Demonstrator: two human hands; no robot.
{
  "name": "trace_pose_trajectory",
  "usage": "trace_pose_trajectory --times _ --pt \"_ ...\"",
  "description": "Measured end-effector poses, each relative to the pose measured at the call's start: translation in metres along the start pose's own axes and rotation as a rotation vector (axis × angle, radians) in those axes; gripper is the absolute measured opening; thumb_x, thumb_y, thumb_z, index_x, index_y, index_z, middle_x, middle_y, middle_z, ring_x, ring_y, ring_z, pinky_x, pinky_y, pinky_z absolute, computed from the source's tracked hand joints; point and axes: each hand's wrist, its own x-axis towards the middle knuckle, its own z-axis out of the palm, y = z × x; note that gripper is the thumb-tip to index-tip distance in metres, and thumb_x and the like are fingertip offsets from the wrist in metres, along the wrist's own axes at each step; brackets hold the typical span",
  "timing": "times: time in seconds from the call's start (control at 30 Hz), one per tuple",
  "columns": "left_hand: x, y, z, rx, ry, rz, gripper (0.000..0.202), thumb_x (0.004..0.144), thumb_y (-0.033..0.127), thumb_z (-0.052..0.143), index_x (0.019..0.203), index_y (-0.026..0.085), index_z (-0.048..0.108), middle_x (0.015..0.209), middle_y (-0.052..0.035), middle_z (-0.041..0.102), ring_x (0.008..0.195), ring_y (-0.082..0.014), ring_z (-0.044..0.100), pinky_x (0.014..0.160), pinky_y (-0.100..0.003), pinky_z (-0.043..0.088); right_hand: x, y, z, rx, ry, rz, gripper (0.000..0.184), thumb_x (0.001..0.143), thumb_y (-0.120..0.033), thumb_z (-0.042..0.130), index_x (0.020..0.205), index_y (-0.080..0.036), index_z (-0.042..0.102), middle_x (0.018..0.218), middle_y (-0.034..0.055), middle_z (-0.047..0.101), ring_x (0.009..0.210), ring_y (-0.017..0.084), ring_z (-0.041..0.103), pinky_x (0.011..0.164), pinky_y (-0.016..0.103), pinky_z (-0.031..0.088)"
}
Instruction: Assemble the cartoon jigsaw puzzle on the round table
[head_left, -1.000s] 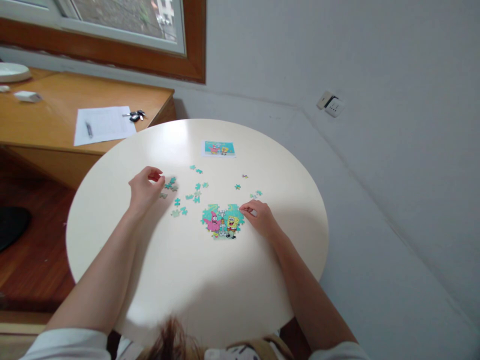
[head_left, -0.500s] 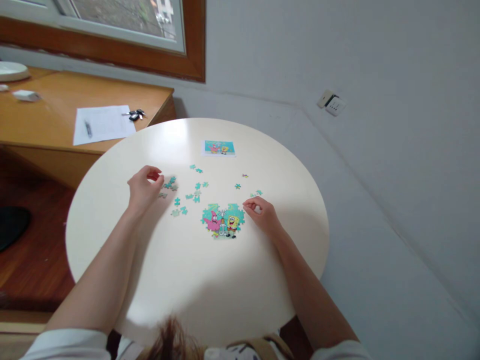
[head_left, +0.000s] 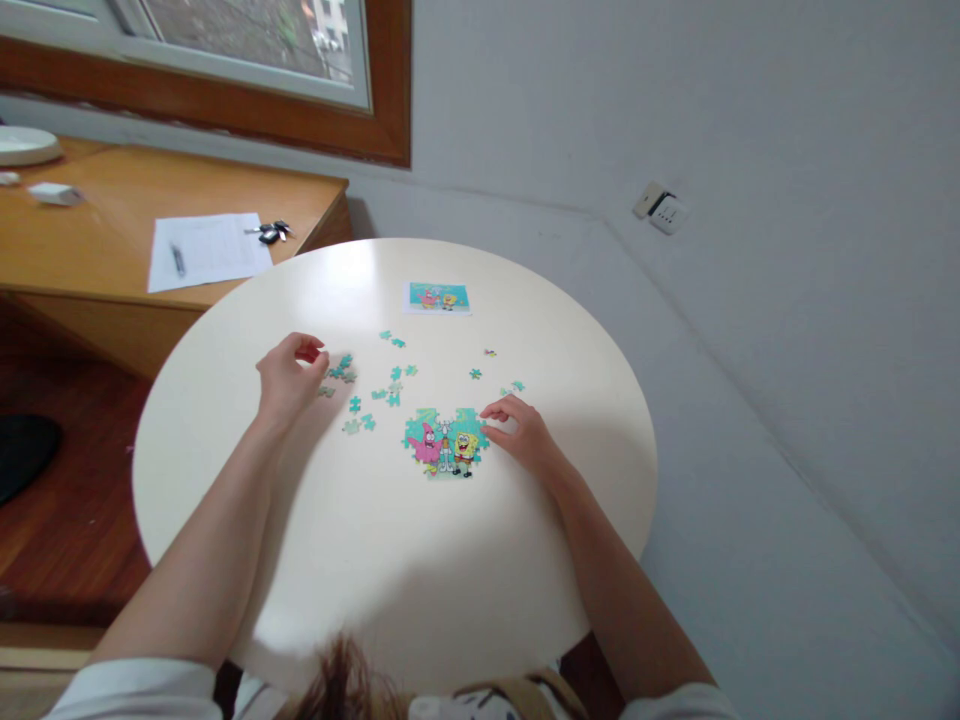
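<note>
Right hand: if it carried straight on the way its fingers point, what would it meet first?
Probably the right edge of the partly assembled puzzle; the fingertips of the right hand look almost there, though their height above it is unclear.

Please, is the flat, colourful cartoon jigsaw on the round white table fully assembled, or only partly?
Only partly: the jigsaw has a notch in its far edge, and loose, mostly turquoise, knobbed pieces lie apart from it.
</note>
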Motion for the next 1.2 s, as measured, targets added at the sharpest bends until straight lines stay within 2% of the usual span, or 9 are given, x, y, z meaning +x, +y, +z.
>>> trace_pose_trajectory --times 0.3,0.53,0.7,0.87,1.0,1.1,1.17,1.2 --pt "0.000 -0.001 -0.001 0.005 -0.011 0.004 0.007 0.066 0.024 0.056 0.072 0.020 0.058 0.067 0.0012 0.062 0.067 -0.0156 0.061 0.074 -0.029 0.047 0.000 0.001 0.000 -0.007 0.068 0.078 0.006 0.075 -0.024 0.060 0.078 -0.020 0.064 0.070 0.0007 0.058 0.067 0.014 0.054 0.068 0.028 0.046" --pt "0.001 -0.003 0.000 0.023 -0.009 0.005 0.008 0.066 0.025 0.057 0.073 0.021 0.058 0.067 0.0013 0.062 0.068 -0.0161 0.062 0.076 -0.030 0.047 0.001 0.000 0.001 -0.020 0.008 0.062 0.005 0.073 -0.021 0.062 0.078 -0.019 0.064 0.072 0.0014 0.060 0.068 0.014 0.055 0.069 0.028 0.047" --pt "0.001 -0.006 0.002 0.007 -0.010 0.014 0.009 0.065 0.026 0.056 0.072 0.021 0.058 0.067 0.0009 0.062 0.068 -0.0164 0.062 0.074 -0.029 0.047 0.001 -0.001 0.002 -0.037 0.042 0.082 0.005 0.075 -0.024 0.062 0.077 -0.020 0.064 0.070 0.0009 0.059 0.067 0.014 0.055 0.068 0.028 0.046" --pt "0.001 -0.005 0.003 -0.001 -0.014 0.020 0.010 0.065 0.027 0.056 0.073 0.021 0.057 0.068 0.0011 0.062 0.068 -0.0165 0.062 0.077 -0.030 0.047 0.001 0.001 0.004 -0.065 0.010 0.049 0.005 0.074 -0.022 0.061 0.077 -0.020 0.064 0.071 0.0012 0.061 0.068 0.014 0.055 0.068 0.028 0.045" --pt "-0.001 0.000 0.002 -0.010 -0.016 0.018 0.009 0.065 0.026 0.055 0.073 0.022 0.057 0.067 0.0018 0.062 0.067 -0.0162 0.062 0.076 -0.030 0.047 0.002 0.001 0.004 -0.115 0.072 0.045 0.009 0.079 -0.022 0.055 0.076 -0.021 0.064 0.071 0.0023 0.062 0.068 0.015 0.056 0.069 0.029 0.045" --pt "-0.003 0.002 0.003 -0.017 -0.007 0.020 0.009 0.065 0.027 0.055 0.072 0.021 0.057 0.066 0.0017 0.062 0.067 -0.0162 0.062 0.076 -0.030 0.047 0.002 -0.013 0.006 -0.267 0.146 0.029 0.015 0.084 -0.023 0.050 0.082 -0.020 0.065 0.085 0.0067 0.067 0.086 0.019 0.060 0.083 0.035 0.043" --pt "-0.004 0.003 0.003 -0.023 -0.003 0.022 0.010 0.065 0.027 0.055 0.072 0.021 0.058 0.067 0.0013 0.062 0.067 -0.0161 0.062 0.076 -0.030 0.047 0.000 -0.029 0.011 -0.384 0.128 -0.005 0.022 0.089 -0.026 0.046 0.098 -0.021 0.065 0.108 0.0096 0.067 0.108 0.022 0.057 0.097 0.040 0.035" --pt "-0.004 0.002 0.004 -0.026 -0.004 0.021 0.010 0.065 0.027 0.055 0.072 0.020 0.058 0.067 0.0011 0.062 0.067 -0.0160 0.062 0.076 -0.030 0.047 -0.001 -0.037 0.015 -0.429 0.090 -0.026 0.028 0.091 -0.029 0.043 0.110 -0.021 0.062 0.123 0.0105 0.061 0.119 0.023 0.050 0.102 0.042 0.030"
